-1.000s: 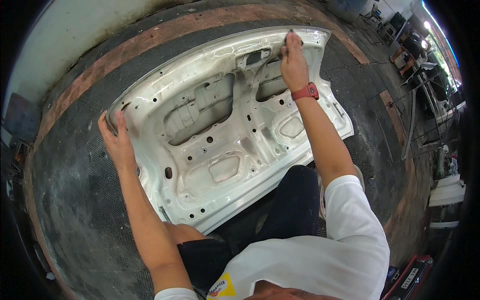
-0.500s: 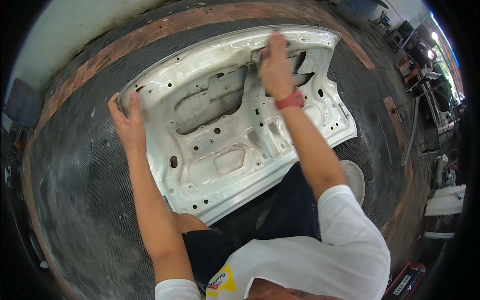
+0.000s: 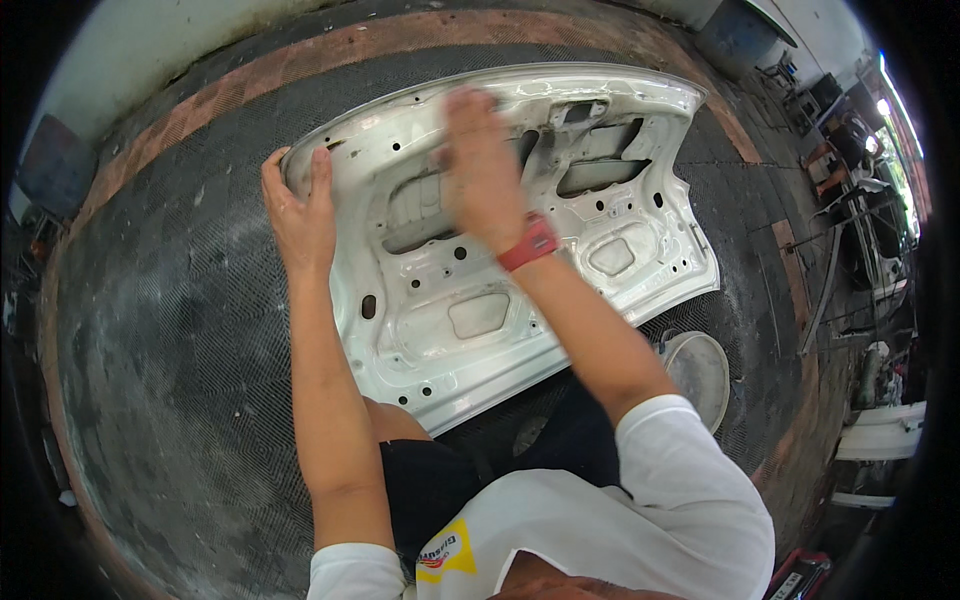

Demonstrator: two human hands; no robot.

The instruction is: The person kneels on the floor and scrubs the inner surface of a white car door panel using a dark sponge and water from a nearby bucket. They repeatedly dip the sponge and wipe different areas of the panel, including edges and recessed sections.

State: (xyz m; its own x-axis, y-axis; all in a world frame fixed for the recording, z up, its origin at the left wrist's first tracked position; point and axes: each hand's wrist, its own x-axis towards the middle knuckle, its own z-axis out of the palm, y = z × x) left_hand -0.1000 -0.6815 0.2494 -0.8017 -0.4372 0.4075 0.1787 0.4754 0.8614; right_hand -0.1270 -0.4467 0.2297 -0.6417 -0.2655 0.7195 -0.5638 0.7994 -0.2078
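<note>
A white car trunk lid point(image 3: 437, 352) stands tilted in front of me, its inner side with cut-outs and holes facing me. My left hand point(image 3: 303, 215) clasps its far left corner, thumb on the inner face and fingers round the outer edge. Over the upper middle of the panel is my right hand point(image 3: 482, 170), smeared by motion. Its fingers are too blurred to tell whether anything is under them. A red watch point(image 3: 530, 243) sits on my right wrist.
Beside my right knee is a round pale bucket point(image 3: 700, 378). Dark ridged matting point(image 3: 190, 350) with reddish strips covers the floor. A blue drum point(image 3: 735, 40) stands at the far right, and metal frames and car parts point(image 3: 870, 235) crowd the right side.
My right hand has swept left across the panel from its upper right part. The trunk lid and my left hand sit slightly further right in the picture; the left hand keeps its hold.
</note>
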